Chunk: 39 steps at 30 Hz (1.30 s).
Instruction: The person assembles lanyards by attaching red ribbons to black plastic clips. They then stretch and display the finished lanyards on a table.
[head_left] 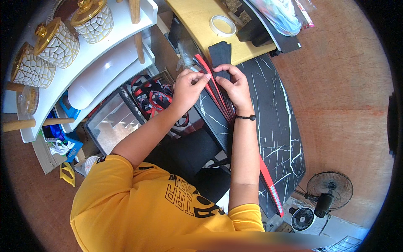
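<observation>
Left head-worn fisheye, facing down, close over left hand (187, 88) and right hand (237, 89), lower edge seemingly blurred

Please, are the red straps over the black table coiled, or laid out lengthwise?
Laid out lengthwise: the red straps stretch along the black table, passing beneath the right forearm.

2 fans (302, 219), 3 patterned jars (62, 47)

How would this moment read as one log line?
Left hand: pinching red-and-black straps | Right hand: thumb and forefinger parted beside them | Surface: black marbled tabletop | Nearby: white tape roll
</observation>
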### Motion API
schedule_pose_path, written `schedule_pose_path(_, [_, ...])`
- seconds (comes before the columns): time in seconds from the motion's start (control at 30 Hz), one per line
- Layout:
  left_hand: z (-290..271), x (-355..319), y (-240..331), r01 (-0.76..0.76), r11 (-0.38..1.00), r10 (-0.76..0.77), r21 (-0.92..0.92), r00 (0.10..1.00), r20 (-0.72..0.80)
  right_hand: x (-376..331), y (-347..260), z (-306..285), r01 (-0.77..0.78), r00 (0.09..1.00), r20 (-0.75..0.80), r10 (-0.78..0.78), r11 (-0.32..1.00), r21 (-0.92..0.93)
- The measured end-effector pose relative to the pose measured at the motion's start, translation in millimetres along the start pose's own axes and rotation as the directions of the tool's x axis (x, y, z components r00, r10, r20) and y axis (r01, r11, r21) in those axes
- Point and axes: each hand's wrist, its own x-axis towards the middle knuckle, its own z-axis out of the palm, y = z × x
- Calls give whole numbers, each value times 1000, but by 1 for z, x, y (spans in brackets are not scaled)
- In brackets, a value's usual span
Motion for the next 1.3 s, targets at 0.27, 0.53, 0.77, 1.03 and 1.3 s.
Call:
schedule_pose_path(0.27, [1,0,-2,-1,1000,1,-31,1000,2,0,-2,1,-45,999,1,45,998,-41])
schedule_pose_path(0.53, [-1,-1,-2,14,999,-12,-40,999,42,0,-2,2,6,1000,4,-5,998,-64])
schedule_pose_path(0.77, [-1,1,-6,-24,1000,24,-17,999,47,-1,-2,0,-13,1000,1,13,999,-34])
schedule_pose_path(1.03, [1,2,-8,-13,1000,14,-29,999,36,-2,-1,0,42,999,29,-39,993,-107])
schedule_pose_path(1.3, [0,2,-8,-23,999,25,-31,998,50,-1,0,0,-6,1000,15,6,998,-56])
